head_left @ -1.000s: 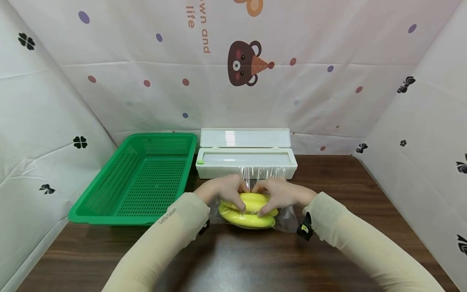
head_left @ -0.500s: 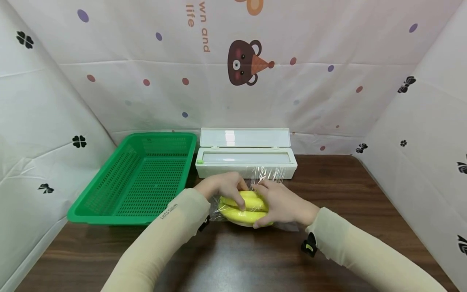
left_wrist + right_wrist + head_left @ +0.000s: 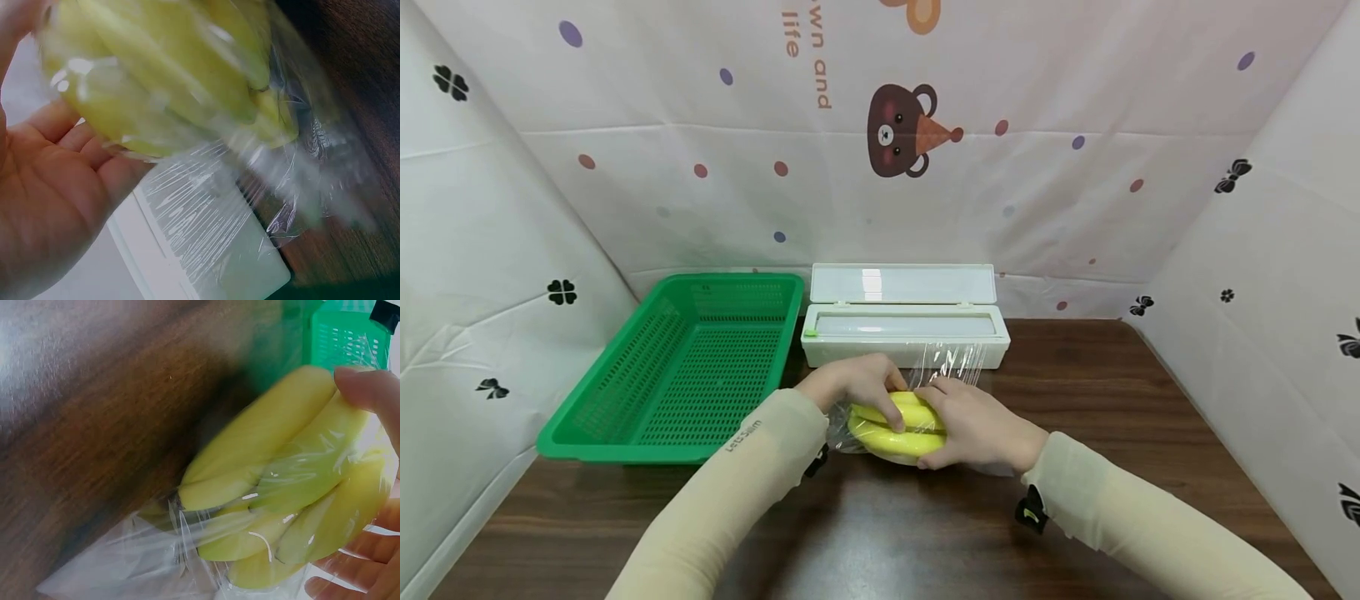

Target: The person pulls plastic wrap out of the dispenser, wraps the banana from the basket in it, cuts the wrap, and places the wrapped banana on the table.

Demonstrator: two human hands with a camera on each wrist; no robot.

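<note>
A bunch of yellow bananas (image 3: 895, 440), wrapped in clear plastic, lies just in front of a white cling film dispenser (image 3: 850, 352). My left hand (image 3: 867, 388) grips the bunch toward its left end, thumb on the near side and fingers bent over the far side. At the right end my right hand (image 3: 983, 423) holds it, thumb low on the near banana. The right wrist view shows that thumb (image 3: 369, 390) pressing the film-covered fruit. Creased cling film (image 3: 200, 215) stretches between the bunch and the dispenser; a loose film end (image 3: 112, 562) trails off it.
A green slotted basket (image 3: 598, 451) stands on the brown wooden table (image 3: 1112, 392), left of the dispenser. The dispenser's lid (image 3: 917, 283) is raised against the printed white cloth backdrop (image 3: 1037, 208). Cloth walls border both sides.
My right hand has shifted slightly toward me and its thumb has slid lower, so the hand covers more of the bananas' right end. My left hand has hardly moved.
</note>
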